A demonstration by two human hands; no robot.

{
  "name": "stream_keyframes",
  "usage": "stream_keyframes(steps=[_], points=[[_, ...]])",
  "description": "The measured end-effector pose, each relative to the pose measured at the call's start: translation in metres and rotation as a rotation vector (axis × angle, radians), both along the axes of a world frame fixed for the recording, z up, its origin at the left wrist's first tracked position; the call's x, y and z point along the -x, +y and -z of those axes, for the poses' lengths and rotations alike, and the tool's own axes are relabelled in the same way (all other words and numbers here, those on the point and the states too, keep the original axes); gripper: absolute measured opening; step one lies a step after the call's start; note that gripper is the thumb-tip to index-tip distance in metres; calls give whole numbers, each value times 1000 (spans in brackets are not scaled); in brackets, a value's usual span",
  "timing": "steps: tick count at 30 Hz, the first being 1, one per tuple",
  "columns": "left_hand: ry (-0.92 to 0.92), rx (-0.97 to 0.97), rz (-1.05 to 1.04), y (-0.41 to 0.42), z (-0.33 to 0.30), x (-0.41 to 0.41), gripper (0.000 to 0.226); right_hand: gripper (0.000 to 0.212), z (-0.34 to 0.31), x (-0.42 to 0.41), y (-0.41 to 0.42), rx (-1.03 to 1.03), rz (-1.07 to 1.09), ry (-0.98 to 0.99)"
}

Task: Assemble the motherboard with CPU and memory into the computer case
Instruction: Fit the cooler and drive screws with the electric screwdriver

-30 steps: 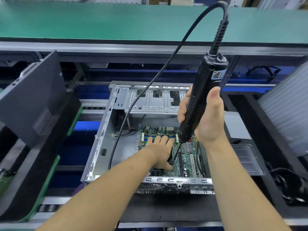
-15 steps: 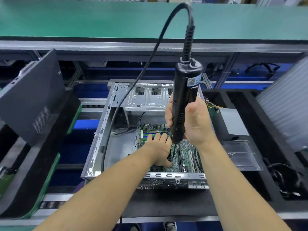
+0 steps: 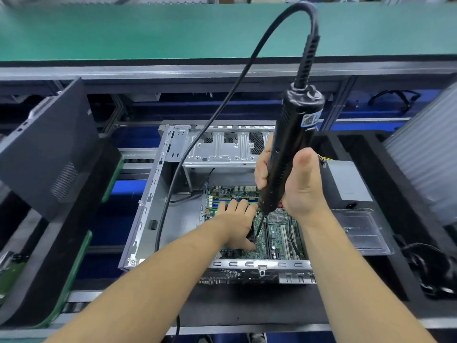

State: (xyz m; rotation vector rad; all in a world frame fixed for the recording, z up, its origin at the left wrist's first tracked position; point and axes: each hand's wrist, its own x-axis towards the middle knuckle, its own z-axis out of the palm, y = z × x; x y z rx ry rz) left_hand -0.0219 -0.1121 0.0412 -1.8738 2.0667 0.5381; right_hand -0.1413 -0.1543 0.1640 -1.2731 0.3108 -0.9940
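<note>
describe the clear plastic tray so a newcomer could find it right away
Start at the open metal computer case in the middle of the bench. Just past its right wall, beyond the right forearm, lies the clear plastic tray, below a grey box. It is the only see-through thing there.

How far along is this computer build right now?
Done: the motherboard already lies inside the open case. In hand: the right hand grips the electric screwdriver, its bit down on the board beside the left hand, which rests there. Left: I can't tell how many screws remain.
</note>
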Motion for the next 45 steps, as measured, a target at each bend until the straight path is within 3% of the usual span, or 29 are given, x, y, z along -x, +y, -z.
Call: stream_keyframes(steps=[15, 21, 27, 37, 45], points=[[22, 6, -7, 0, 0, -2, 94, 72, -9, 0, 1, -41, 42, 5], [35, 13, -11, -2, 2, -3, 107, 75, -22, 0, -4, -10, 93, 26], [39, 10, -8, -1, -1, -2, 97, 83, -12, -1, 1, -61, 108, 13], [54, 17, -3, -1, 0, -4, 100, 84, -12, 0, 0, -55, 114, 20], [43, 30, -3, 1, -1, -2, 97, 66, -5, -1, 5, 12, 50, 60]])
